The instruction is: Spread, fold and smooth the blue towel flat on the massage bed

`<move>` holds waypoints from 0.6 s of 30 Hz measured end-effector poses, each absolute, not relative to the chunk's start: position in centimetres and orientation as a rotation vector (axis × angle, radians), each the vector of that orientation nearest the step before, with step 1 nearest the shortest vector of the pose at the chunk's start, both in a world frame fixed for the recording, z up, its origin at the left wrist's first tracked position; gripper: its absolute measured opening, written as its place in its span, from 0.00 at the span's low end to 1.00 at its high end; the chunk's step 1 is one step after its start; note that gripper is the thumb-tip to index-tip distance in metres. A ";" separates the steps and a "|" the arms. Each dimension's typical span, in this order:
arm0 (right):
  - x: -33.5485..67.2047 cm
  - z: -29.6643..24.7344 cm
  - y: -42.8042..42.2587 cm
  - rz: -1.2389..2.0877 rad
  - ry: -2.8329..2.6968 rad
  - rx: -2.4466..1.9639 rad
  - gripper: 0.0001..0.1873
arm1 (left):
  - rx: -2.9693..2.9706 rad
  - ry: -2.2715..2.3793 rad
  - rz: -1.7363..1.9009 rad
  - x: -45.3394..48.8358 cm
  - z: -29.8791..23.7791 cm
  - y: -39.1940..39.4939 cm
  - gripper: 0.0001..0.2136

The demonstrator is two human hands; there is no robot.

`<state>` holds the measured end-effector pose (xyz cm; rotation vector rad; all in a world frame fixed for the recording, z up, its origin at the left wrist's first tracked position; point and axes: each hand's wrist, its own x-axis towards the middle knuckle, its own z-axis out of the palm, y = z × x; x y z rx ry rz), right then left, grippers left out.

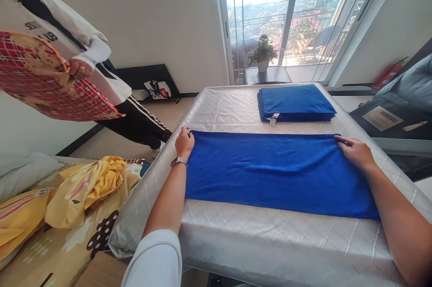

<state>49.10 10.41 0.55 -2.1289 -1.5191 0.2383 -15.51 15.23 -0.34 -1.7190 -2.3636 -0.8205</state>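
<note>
A long blue towel (273, 172) lies folded lengthwise across a silver quilted table (286, 242). My left hand (184, 141) is closed on the towel's far left corner. My right hand (354, 151) rests on the far right corner, fingers pressed down and pinching the edge. A stack of folded blue towels (295, 103) sits beyond, near the table's far edge.
Another person (101, 66) stands at the left holding a red checked cloth (47, 80). Yellow bedding (81, 188) lies on a bed at lower left. A potted plant (263, 53) stands by the balcony window. A dark case (394, 111) sits at right.
</note>
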 end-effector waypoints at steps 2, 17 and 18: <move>49.0 0.6 10.5 0.241 -1.515 -2.146 0.25 | -1.748 -2.363 -0.735 -15.5 -0.2 15.1 0.20; 50.1 -0.9 11.2 0.156 -1.656 -2.210 0.27 | -2.425 -2.186 -0.348 -13.9 -0.2 14.4 0.26; 50.3 -1.0 11.2 0.154 -1.658 -2.219 0.28 | -2.445 -2.210 -0.342 -14.3 -0.4 14.5 0.27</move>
